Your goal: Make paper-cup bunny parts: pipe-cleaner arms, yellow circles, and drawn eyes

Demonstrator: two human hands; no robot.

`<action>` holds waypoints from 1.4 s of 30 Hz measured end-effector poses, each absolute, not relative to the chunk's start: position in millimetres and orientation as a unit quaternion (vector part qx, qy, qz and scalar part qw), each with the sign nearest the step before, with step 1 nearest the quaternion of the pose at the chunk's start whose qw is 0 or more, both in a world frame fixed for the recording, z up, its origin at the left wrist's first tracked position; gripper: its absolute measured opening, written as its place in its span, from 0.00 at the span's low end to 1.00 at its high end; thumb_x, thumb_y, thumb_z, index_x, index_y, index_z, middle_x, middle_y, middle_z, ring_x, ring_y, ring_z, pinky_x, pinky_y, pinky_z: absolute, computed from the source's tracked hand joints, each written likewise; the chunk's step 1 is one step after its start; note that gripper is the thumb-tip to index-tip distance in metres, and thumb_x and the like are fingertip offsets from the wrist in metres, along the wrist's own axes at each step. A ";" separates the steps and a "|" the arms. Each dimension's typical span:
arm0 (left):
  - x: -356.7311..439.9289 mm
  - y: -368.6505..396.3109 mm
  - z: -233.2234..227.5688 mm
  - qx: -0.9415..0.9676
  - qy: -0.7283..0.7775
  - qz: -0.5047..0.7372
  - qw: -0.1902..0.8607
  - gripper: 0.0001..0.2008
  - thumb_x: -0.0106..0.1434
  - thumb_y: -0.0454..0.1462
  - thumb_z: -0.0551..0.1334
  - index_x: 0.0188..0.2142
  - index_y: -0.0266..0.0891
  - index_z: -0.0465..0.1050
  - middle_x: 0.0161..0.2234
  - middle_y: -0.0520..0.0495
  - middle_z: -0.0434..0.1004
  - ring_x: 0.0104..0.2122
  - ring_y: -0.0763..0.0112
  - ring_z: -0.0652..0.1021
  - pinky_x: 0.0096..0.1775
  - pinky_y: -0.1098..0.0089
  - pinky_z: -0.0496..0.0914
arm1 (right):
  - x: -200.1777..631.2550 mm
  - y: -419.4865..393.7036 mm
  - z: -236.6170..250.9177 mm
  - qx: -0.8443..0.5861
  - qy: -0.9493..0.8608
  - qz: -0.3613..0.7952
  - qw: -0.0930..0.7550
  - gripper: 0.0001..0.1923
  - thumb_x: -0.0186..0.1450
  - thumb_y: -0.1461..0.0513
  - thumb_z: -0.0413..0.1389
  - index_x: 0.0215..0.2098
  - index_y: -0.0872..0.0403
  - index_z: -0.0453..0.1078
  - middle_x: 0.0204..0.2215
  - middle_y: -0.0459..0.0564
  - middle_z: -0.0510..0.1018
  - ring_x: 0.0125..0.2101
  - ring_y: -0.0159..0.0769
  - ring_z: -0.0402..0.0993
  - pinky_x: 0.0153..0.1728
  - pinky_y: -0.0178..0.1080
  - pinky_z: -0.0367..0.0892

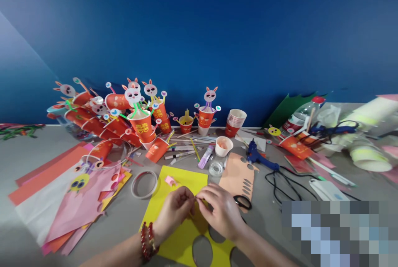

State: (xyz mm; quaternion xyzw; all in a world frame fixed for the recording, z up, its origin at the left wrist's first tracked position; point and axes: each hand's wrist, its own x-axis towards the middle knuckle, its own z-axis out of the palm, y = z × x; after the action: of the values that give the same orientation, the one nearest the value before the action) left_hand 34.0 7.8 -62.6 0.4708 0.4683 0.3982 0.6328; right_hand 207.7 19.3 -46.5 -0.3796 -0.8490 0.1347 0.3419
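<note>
My left hand (176,208), with red bead bracelets at its wrist, and my right hand (221,211) meet over a yellow paper sheet (161,200) with round holes cut from it. Both are closed in a pinch, thumbs and fingertips almost touching. What they hold between them is too small and covered to make out. Beyond my left hand, small folded pink paper pieces (171,180) lie on the sheet. Black-handled scissors (243,202) lie to the right of my right hand, partly hidden, near a peach paper sheet (234,180) with cut-outs.
Rabbit-faced red paper cups (141,128) crowd the back left. A tape roll (144,184) lies left of the yellow sheet. Further back stand a small white cup (224,146) and stacked cups (235,122). A blue glue gun (261,157) and its black cord lie right.
</note>
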 end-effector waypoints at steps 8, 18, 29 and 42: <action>33.5 6.3 -62.3 0.473 0.464 0.400 0.632 0.16 0.59 0.47 0.65 0.28 0.38 0.65 0.18 0.54 0.69 0.17 0.79 0.65 0.21 0.76 0.57 | 208.2 19.2 -42.5 -0.396 -0.832 0.181 0.342 0.08 0.65 0.70 0.52 0.31 0.52 0.69 0.28 0.48 0.77 0.32 0.37 0.73 0.34 0.37 0.67; 33.6 6.3 -63.5 0.486 0.454 0.409 0.624 0.14 0.58 0.44 0.65 0.27 0.38 0.65 0.19 0.52 0.71 0.19 0.77 0.69 0.22 0.76 0.60 | 207.0 18.7 -42.7 -0.405 -0.831 0.174 0.340 0.09 0.62 0.71 0.52 0.28 0.52 0.67 0.26 0.46 0.75 0.30 0.36 0.71 0.32 0.36 0.65; 31.1 9.5 -52.9 0.442 0.457 0.405 0.657 0.20 0.58 0.52 0.65 0.28 0.38 0.64 0.20 0.53 0.72 0.12 0.84 0.57 0.16 0.78 0.48 | 240.3 44.1 -36.1 -0.514 -0.772 0.093 0.363 0.15 0.69 0.60 0.53 0.24 0.51 0.63 0.22 0.46 0.70 0.25 0.36 0.68 0.27 0.35 0.63; 27.6 15.7 -54.3 0.182 0.331 0.493 0.784 0.11 0.57 0.40 0.70 0.30 0.38 0.69 0.32 0.49 0.78 0.29 0.74 0.76 0.30 0.75 0.68 | 208.5 17.1 -36.4 -0.389 -0.802 0.245 0.381 0.05 0.67 0.67 0.54 0.38 0.51 0.70 0.34 0.50 0.75 0.36 0.39 0.73 0.38 0.39 0.70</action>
State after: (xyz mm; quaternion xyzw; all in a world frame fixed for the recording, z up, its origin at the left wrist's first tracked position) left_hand 27.6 15.7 -54.3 0.1824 0.3311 0.4930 0.7836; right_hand 208.5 17.1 -36.4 -0.3888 -0.8024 0.2446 0.3810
